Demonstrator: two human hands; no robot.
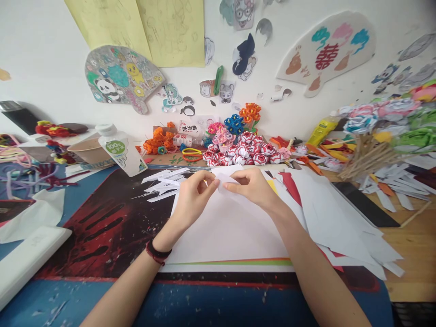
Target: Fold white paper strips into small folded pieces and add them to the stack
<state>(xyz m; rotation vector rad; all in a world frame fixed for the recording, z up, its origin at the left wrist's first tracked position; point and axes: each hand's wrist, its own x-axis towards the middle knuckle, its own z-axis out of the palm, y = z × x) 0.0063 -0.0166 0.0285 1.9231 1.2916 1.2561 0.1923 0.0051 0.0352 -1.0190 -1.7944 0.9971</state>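
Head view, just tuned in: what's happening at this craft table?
A person holds a small white paper piece between both hands, left hand and right hand pinching it above a large white sheet. White paper strips lie just beyond the left hand. Red-and-white paper roses sit by the wall, and a white bottle stands further left.

Scene was lit brightly and evenly by soft diffuse light; no hard shadows were cast. Only faint shadows were seen under the forearms on the table [102, 227]. The white wall [41, 54] was slightly washed out. Strong wide-angle distortion was noted: edges were bent, and the paper flowers at right [402, 118] were smeared and soft. The centre was kept sharp. No glare was recorded.
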